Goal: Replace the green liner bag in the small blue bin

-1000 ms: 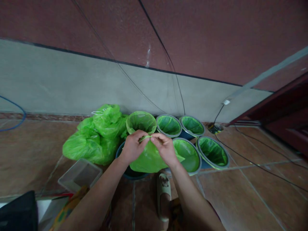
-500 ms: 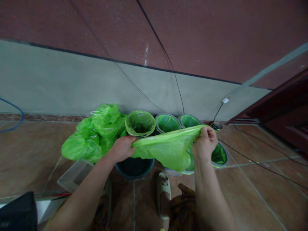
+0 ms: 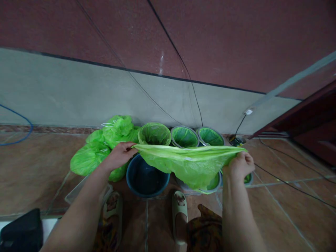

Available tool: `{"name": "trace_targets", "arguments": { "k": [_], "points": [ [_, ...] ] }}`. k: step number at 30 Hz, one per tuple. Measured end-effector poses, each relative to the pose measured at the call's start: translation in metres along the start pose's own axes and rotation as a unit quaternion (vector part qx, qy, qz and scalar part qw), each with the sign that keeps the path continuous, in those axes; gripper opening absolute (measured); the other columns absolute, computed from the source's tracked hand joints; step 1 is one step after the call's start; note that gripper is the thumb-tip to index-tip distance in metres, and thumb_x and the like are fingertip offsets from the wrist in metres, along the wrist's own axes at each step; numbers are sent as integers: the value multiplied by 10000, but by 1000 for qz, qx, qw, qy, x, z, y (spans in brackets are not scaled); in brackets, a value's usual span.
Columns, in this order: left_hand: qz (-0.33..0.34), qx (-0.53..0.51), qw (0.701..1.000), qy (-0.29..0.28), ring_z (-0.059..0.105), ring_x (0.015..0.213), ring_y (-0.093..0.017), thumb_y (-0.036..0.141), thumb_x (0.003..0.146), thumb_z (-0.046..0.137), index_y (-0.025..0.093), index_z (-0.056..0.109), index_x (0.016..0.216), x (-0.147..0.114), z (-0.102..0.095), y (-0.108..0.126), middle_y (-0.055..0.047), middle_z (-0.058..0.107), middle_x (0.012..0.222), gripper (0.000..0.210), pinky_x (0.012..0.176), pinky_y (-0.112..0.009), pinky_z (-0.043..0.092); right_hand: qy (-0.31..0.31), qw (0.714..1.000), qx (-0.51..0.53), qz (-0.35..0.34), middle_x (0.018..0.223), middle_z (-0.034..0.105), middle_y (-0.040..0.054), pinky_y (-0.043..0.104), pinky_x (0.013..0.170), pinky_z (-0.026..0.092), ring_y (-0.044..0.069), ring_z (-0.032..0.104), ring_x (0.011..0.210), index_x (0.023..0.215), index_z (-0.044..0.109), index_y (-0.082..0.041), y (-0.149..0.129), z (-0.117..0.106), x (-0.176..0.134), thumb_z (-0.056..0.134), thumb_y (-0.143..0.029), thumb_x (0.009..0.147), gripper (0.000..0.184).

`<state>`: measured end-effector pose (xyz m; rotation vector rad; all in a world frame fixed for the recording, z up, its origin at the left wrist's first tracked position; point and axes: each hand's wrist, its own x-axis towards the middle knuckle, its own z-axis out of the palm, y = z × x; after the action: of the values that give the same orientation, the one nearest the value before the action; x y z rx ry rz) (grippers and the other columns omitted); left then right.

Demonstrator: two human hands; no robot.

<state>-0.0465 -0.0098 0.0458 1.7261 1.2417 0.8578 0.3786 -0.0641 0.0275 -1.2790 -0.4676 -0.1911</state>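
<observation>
A green plastic bag [image 3: 183,162] is stretched sideways between my two hands, its rim pulled nearly straight and its body hanging down. My left hand [image 3: 122,154] pinches the bag's left corner, above the blue bin [image 3: 148,190]. On the other side my right hand [image 3: 241,165] is closed on the right corner. Behind the bag stand a bin with a light green liner [image 3: 154,134] and two grey-rimmed bins with green liners, one in the middle [image 3: 185,136] and one to the right [image 3: 210,135]. More lined bins are partly hidden under the held bag and my right arm.
Tied green bags [image 3: 105,147] lie piled at the left by the wall. A clear plastic box [image 3: 76,190] sits partly behind my left forearm. Black cables [image 3: 283,180] run over the tiled floor at right, and a blue hose [image 3: 26,134] curves at far left.
My hands have moved apart, the left one to the left and the right one to the right, pulling the bag's rim wider. More of the blue bin shows beneath it.
</observation>
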Motion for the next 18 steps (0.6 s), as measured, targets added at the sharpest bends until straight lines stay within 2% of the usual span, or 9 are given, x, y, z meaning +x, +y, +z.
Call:
{"name": "trace_targets", "arguments": {
  "k": [3,6,9,12,14,16,17,18],
  "points": [
    [-59,-156,985,49,474,409,-128,376,671,693,211,646,580,1,5,9,12,543,449,194,428,-250,378,-20,1000,1,-1,667,383,-23,375,616,424,179,419,622,684,397,-269,6,0,0,574,-545,749,335],
    [-105,-297,942,116,480,393,-118,295,603,699,189,620,595,2,3,15,14,553,479,132,418,-255,407,-28,1000,5,9,668,387,-27,376,626,427,174,416,622,678,405,-265,7,0,0,595,-536,730,335],
    [-123,-359,911,159,500,407,-119,250,583,667,184,555,574,3,-4,18,35,506,462,131,440,-258,442,-18,1000,-8,-10,705,450,-16,394,697,466,186,474,673,708,457,-250,-5,2,-2,610,-498,737,292],
    [-84,-383,891,230,565,495,-120,236,628,619,189,532,610,6,-12,17,27,550,528,101,547,-261,509,-12,998,9,-57,757,503,-9,395,775,489,188,524,732,748,503,-238,-30,5,-6,623,-446,765,240],
    [-37,-373,873,313,632,630,-129,260,683,614,192,544,670,10,-16,13,7,628,648,98,683,-268,553,-60,996,54,-48,752,501,-18,366,756,494,172,529,718,762,522,-230,-49,6,-11,644,-424,776,230],
    [-9,-328,853,406,663,749,-134,332,752,628,202,572,752,12,-18,5,-3,675,764,141,762,-264,555,-160,982,98,8,722,495,-28,322,676,484,149,516,656,778,538,-221,-68,5,-19,681,-429,763,253],
    [-9,-294,855,428,668,777,-136,393,791,624,210,587,797,12,-19,1,-5,685,799,187,764,-260,551,-216,969,111,44,712,504,-29,300,632,470,139,507,621,791,549,-219,-77,5,-25,703,-440,749,273],
    [-16,-257,867,426,670,782,-139,465,828,603,217,601,836,10,-18,-3,-7,689,812,248,747,-261,548,-272,952,118,80,708,522,-26,282,590,455,131,501,590,803,560,-219,-85,4,-32,725,-458,732,299]
  ]
}}
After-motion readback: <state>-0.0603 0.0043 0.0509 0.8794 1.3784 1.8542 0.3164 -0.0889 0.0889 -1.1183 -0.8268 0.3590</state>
